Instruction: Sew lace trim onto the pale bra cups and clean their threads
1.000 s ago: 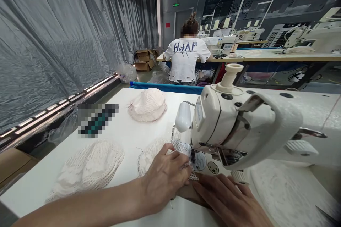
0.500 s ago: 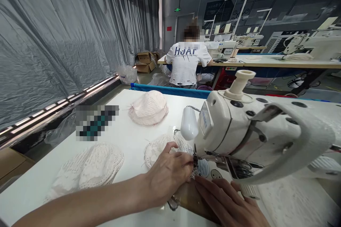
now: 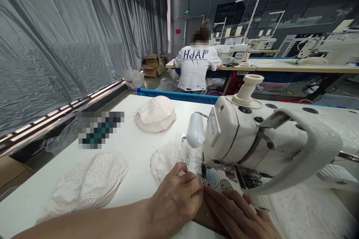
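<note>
My left hand (image 3: 178,196) is closed in a pinch on the edge of a white lace piece (image 3: 171,157), just in front of the sewing machine's needle area (image 3: 204,171). The lace, rounded like a cup, lies on the white table left of the presser foot; its held edge is hidden under my fingers. My right hand (image 3: 238,211) lies with fingers stretched out over a brown flat surface (image 3: 209,218), fingertips touching near my left fingertips. The white sewing machine (image 3: 252,134) stands to the right, its lamp (image 3: 195,130) above the lace.
A stack of white lace pieces (image 3: 92,179) lies at left, and a pinkish cup-shaped pile (image 3: 156,114) farther back. More white lace (image 3: 311,209) is at right. A blurred dark object (image 3: 102,130) sits near the left edge. A person in a white shirt (image 3: 198,67) sits ahead.
My left hand has drawn slightly toward me, fingers bunched more tightly at the lace edge. The lace has shifted a little. My right hand stays nearly in place.
</note>
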Demonstrator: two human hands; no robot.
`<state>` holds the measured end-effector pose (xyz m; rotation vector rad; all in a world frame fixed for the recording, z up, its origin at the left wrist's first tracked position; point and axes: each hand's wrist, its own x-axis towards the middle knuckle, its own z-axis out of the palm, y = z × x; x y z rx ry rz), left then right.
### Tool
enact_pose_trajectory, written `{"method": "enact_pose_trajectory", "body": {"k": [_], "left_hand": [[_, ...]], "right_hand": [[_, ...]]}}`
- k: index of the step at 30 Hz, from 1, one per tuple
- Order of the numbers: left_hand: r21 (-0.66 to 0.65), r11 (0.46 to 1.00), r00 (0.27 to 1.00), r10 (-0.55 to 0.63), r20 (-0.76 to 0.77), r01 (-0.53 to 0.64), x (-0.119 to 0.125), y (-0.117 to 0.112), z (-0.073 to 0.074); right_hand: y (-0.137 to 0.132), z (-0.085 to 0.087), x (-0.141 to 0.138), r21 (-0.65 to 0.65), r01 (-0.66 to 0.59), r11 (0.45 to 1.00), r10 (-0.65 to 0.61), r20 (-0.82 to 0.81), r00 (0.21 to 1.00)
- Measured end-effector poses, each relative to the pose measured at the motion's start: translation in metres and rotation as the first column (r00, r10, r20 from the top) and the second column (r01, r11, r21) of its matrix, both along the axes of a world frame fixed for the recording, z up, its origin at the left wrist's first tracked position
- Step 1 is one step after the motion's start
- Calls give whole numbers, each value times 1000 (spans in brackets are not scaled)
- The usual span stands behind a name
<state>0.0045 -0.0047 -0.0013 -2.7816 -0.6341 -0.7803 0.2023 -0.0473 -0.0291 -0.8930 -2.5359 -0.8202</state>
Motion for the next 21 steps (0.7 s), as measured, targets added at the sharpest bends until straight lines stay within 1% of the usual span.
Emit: {"method": "enact_pose_trajectory", "body": {"k": [3,6,8,13,15,18,19,20,21], "left_hand": [[-4,1000,1000,-3,15,3,-1,1,-3],[-19,1000,1000,2,15,-2,-2,2,-6],[-31,1000,1000,6,6,-6,-3,3,-7],[30,998,998,57,-10,-56,-3,13,-8],[47,998,999,50,-13,-49,-4,17,-10],[-9,999,998,47,-31,-47,-5,21,-17],[-38,996,996,74,-47,-76,-5,22,-21],[-41,992,992,119,-52,-121,-5,24,-25],[-40,985,984,167,-55,-170,-5,26,-28]], "right_hand": [[0,-3,3,-6,21,1000,-21,11,1000],[-2,0,4,-27,22,999,-20,54,998],[-3,3,4,-34,39,999,-37,49,998],[-2,2,4,-108,81,991,-80,12,997],[-2,0,4,-152,106,983,-115,-52,992],[-7,0,-1,-198,123,972,-169,-231,958],[-9,1,-5,-197,120,973,-177,-304,936],[-11,2,-9,-197,102,975,-169,-362,917],[-12,4,-12,-211,78,974,-156,-383,910]]}}
